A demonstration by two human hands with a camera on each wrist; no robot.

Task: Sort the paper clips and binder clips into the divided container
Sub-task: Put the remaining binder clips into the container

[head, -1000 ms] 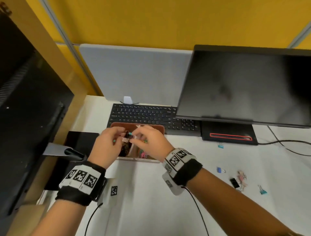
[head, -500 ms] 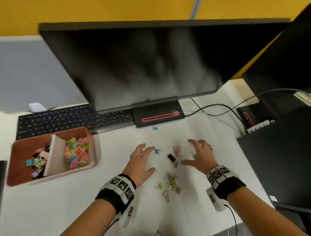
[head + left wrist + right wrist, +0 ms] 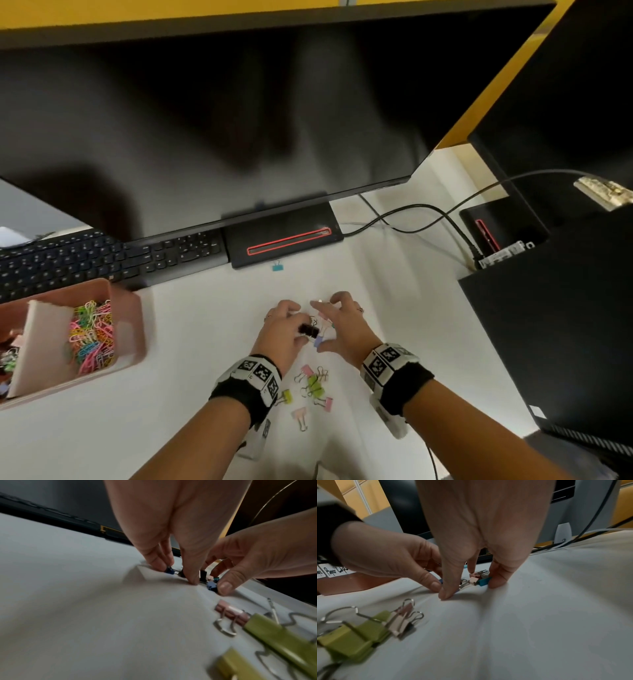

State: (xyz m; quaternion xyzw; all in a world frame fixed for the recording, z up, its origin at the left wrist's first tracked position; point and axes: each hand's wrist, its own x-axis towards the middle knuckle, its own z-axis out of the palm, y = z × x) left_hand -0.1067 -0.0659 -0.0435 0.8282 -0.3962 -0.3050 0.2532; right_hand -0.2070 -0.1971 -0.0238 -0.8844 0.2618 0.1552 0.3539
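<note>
White cloth covers the counter (image 3: 191, 342) below a large dark monitor (image 3: 205, 120) and black keyboard (image 3: 102, 253), with the pink divided plastic container (image 3: 132, 329) at far left, coloured paper clips (image 3: 90, 337) filling its right compartment. Both hands, left (image 3: 279, 334) and right (image 3: 344, 329), curl fingertips-down around a small cluster of binder clips (image 3: 313, 330). More pink, green and yellow binder clips (image 3: 313, 387) lie loose just behind the wrists.
</note>
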